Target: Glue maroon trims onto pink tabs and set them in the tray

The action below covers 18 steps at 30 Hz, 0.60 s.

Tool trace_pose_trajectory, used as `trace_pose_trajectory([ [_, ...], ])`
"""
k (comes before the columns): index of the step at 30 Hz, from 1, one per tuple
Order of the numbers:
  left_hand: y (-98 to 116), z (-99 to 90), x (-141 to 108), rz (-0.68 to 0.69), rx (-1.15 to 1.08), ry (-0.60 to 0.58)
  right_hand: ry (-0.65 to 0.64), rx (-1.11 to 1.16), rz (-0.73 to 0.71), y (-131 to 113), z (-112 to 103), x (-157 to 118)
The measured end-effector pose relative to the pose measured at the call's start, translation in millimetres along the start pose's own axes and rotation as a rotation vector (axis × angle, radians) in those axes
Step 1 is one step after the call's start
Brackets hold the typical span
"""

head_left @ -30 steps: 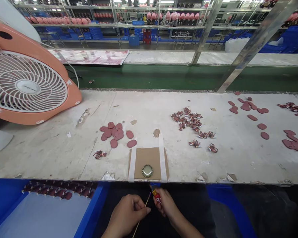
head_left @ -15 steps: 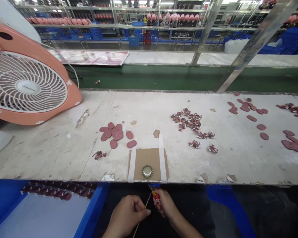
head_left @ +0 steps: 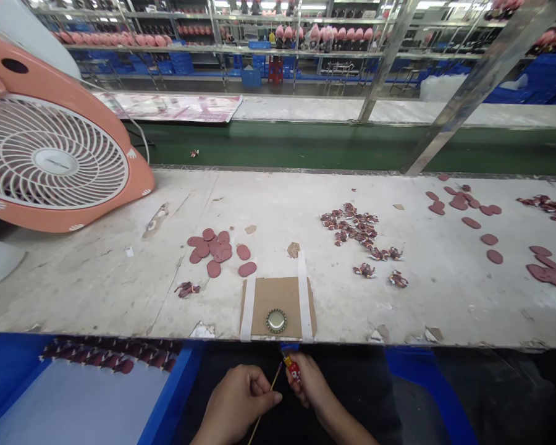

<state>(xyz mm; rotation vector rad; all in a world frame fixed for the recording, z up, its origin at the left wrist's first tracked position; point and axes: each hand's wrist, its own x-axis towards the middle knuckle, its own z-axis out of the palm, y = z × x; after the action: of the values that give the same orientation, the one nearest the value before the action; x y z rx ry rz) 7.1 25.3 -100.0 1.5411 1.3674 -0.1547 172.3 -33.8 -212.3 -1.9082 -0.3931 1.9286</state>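
Observation:
My left hand point(head_left: 241, 398) is closed around a thin yellowish stick point(head_left: 262, 408) with a purple tip, pinched between thumb and fingers below the table edge. Close beside it, my right hand point(head_left: 310, 383) grips a small red-and-yellow tool point(head_left: 293, 369) with white marks and a thin tip; its exact kind is unclear. The tool's front end lies near the stick's purple tip, and I cannot tell whether they touch. Above the hands, a metal bottle cap point(head_left: 277, 321) lies upturned on a cardboard piece point(head_left: 278, 293), which white strips hold along both sides.
Dark red oval discs point(head_left: 221, 251) and small brown figures point(head_left: 351, 224) lie in groups on the white table point(head_left: 269, 204). An orange fan point(head_left: 139, 173) stands at left. A blue tray point(head_left: 169, 389) with figures is lower left. A green conveyor belt point(head_left: 278, 145) runs behind.
On the green belt, a small figure has moved to the right. The view has shifted very slightly; both hands keep their holds and positions.

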Motion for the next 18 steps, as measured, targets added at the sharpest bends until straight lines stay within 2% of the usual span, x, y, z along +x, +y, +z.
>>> trace_pose_trajectory([
  [12,-2.2,2.9,0.7,-0.003,0.001,0.008,-0.017,-0.046,0.006,7.0,1.0,9.3],
  [18,-4.0,3.7,1.1,-0.010,-0.017,0.011,-0.022,-0.097,-0.020,0.5,2.1,3.7],
])
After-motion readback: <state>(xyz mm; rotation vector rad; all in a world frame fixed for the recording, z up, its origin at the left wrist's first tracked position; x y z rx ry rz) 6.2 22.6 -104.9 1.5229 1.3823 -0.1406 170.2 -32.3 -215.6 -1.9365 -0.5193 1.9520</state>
